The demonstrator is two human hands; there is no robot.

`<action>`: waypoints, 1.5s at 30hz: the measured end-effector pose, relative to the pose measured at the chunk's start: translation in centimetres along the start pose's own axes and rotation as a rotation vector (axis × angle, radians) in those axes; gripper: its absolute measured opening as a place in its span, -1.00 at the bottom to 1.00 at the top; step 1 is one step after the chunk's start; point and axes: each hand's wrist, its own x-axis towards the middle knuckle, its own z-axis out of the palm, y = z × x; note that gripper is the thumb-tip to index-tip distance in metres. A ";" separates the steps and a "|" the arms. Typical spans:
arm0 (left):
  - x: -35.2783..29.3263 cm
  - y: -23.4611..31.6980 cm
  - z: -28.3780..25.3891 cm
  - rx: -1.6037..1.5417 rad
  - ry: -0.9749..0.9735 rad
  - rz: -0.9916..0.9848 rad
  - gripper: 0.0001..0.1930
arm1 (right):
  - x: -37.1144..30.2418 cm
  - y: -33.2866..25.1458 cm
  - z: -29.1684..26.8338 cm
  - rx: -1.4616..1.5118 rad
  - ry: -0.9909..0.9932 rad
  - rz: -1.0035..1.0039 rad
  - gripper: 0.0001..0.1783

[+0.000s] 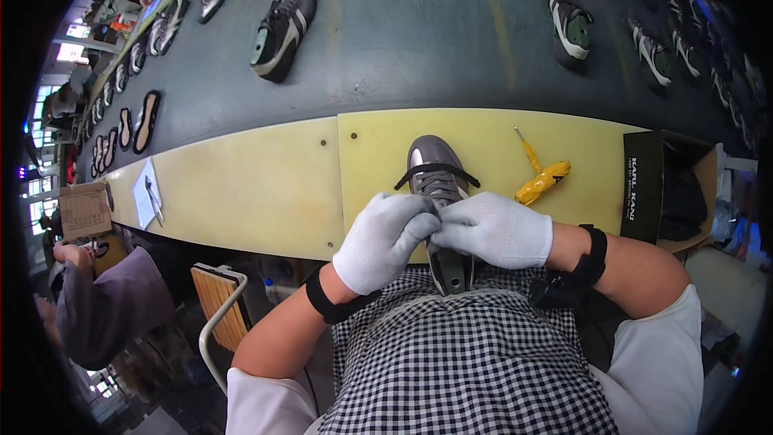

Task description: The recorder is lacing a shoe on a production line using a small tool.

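- Yellow bench (266,185) runs across the view, with a dark conveyor (419,40) of shoes beyond its far edge.
- Paper (147,193) with a pen on it lies near the bench's left end.
- Left hand (385,240), in a white glove, is at the bench's near edge, fingers curled narrow and pinching at the tongue of the shoe, touching the right hand.
- Grey shoe (435,169) sits at the middle of the near edge, toe pointing away, heel hanging over toward the person's checked apron. A black lace (437,171) lies loose across it.
- Right hand (495,229), also gloved, is closed over the shoe's top; whether it grips lace or tongue is hidden.
- Yellow-wrapped tool (541,179) lies just right of the shoe.
- Black box (644,185) stands at the right end.
- Risk, as a judgement: the overhanging heel could let the shoe tip off the edge if the hands loosen, and the loose lace could slip out of its eyelets.
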 end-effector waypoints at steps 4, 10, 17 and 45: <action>-1.8 1.8 0.8 -0.532 0.007 -0.614 -0.75 | -0.6 0.1 0.2 0.083 0.312 0.162 -0.67; -1.1 -0.6 1.7 0.044 0.313 0.120 -0.70 | -1.5 0.5 0.5 -0.121 0.312 0.018 -0.69; -1.2 0.7 3.0 -0.748 0.018 -0.433 -0.79 | -2.1 0.4 1.1 -0.131 0.369 0.046 -0.69; -3.3 -0.5 4.0 0.084 0.031 -0.174 -0.46 | -4.1 5.2 4.6 -0.331 0.544 -0.165 -0.81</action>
